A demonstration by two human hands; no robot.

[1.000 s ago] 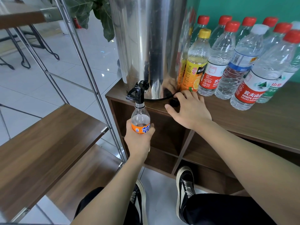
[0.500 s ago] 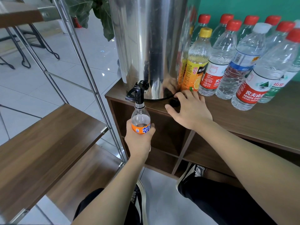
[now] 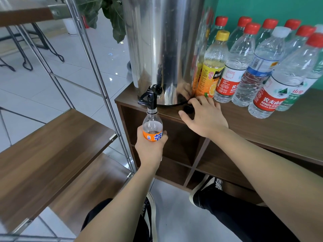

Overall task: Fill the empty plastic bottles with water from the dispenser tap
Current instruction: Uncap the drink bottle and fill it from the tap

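The left hand [image 3: 151,147] covered the lower body of the orange-labelled bottle [image 3: 152,126], so its water level could not be told. The dispenser [image 3: 164,49] was cut off by the top edge. At the cabinet top's [image 3: 279,130] back edge, the rear bottles [image 3: 270,30] stood half hidden behind the front ones, and the rightmost were cropped. The right hand [image 3: 206,117] partly covered a black cap [image 3: 188,108].

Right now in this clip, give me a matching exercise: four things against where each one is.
Things:
1. orange-label bottle
2. black cap
3. yellow-capped bottle
4. right hand

Places:
A. lying on the cabinet top by the thumb
B. mouth up under the tap
C. resting flat on the cabinet top
D. standing right beside the steel dispenser

Pairs: 1-B, 2-A, 3-D, 4-C
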